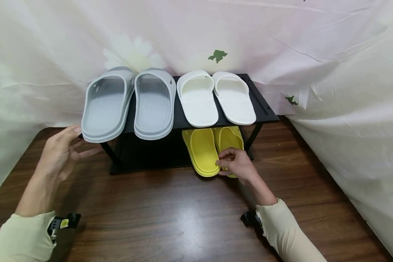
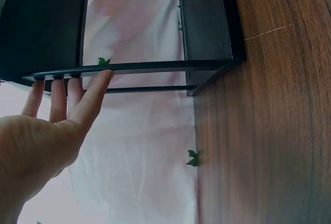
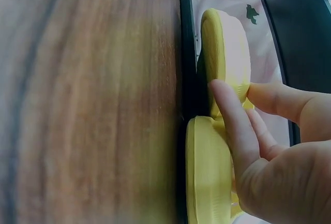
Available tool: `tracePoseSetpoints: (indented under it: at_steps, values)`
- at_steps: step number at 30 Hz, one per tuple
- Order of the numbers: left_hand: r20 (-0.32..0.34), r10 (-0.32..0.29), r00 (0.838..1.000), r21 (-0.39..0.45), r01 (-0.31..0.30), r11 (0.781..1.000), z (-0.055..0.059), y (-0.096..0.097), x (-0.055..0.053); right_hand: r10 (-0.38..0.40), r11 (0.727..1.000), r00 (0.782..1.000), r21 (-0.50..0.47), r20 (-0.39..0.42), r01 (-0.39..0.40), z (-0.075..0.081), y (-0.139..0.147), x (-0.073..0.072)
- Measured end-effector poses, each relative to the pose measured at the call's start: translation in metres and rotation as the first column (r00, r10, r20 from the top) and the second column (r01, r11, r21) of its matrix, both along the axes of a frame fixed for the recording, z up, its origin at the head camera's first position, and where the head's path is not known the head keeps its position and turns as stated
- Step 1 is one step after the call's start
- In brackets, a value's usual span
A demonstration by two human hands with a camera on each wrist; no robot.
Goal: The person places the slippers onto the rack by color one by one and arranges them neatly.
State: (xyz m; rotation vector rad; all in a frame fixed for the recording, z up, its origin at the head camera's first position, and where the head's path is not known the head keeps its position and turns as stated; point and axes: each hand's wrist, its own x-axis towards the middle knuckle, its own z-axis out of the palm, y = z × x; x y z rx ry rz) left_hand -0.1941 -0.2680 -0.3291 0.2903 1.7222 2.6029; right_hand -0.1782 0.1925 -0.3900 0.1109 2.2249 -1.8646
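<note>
My left hand (image 1: 57,153) is at the left end of a black shoe rack (image 2: 155,68), its fingers fairly straight. In the left wrist view its fingertips touch the rack's upper side bar. My right hand (image 1: 237,164) is at the heels of two yellow clogs on the lower shelf. Its thumb and a finger pinch the heel edge of the left yellow clog (image 3: 226,53). The right yellow clog (image 3: 209,172) stands close beside it, partly covered by the hand in the head view.
On the rack's top shelf stand two grey clogs (image 1: 154,105) and two white slippers (image 1: 199,103), heels toward me. A brown wood-grain surface (image 1: 150,207) lies under the rack. Pale floral cloth (image 1: 340,91) hangs behind and at the sides.
</note>
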Motion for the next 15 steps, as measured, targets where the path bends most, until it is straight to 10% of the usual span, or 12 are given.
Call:
tracePoseSetpoints:
  at_steps: [15]
  values:
    - [-0.002, -0.006, 1.000, -0.018, 0.006, 1.000, 0.0013, 0.0013, 0.0004, 0.010, 0.999, 1.000, 0.035, 0.003, -0.010, 0.0013, 0.0001, -0.0025]
